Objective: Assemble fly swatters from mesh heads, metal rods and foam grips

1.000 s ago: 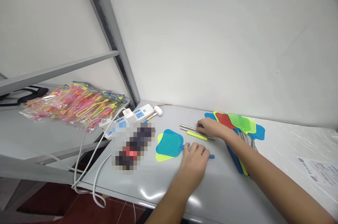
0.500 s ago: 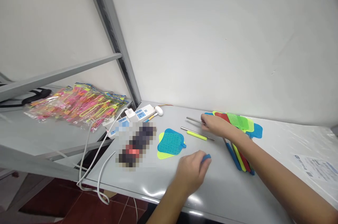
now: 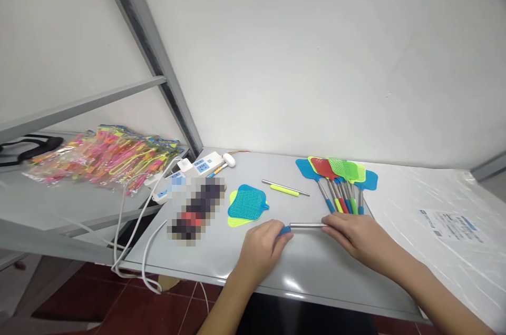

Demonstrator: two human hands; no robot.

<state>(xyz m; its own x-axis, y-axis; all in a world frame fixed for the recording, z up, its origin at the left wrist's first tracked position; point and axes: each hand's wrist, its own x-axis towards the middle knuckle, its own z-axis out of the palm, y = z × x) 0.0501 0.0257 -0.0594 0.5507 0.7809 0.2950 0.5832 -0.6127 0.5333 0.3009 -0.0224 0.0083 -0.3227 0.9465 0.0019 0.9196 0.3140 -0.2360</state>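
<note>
My left hand (image 3: 264, 245) is closed around a blue handle grip (image 3: 285, 230), most of it hidden in the palm. My right hand (image 3: 353, 235) pinches a thin metal rod (image 3: 306, 225), whose left end is right at the open end of the blue grip; whether it has entered I cannot tell. Left of the hands a blue mesh fly swatter head (image 3: 248, 202) lies over a yellow one (image 3: 237, 222). Behind them rest a yellow grip (image 3: 284, 190) and another metal rod (image 3: 272, 184), side by side. Several assembled fly swatters (image 3: 336, 171) lie fanned out beyond my right hand.
Power strips (image 3: 203, 166) with white cables (image 3: 148, 214) sit at the table's left, near a blurred dark object (image 3: 200, 211). Bagged colourful items (image 3: 114, 156) cover the left shelf. A metal post (image 3: 158, 61) stands between. White plastic wrapping with a label (image 3: 450, 226) spreads at right.
My right hand has come down and nearer from the back of the table, bringing the metal rod to the blue grip. My left hand has shifted slightly left, still holding the grip.
</note>
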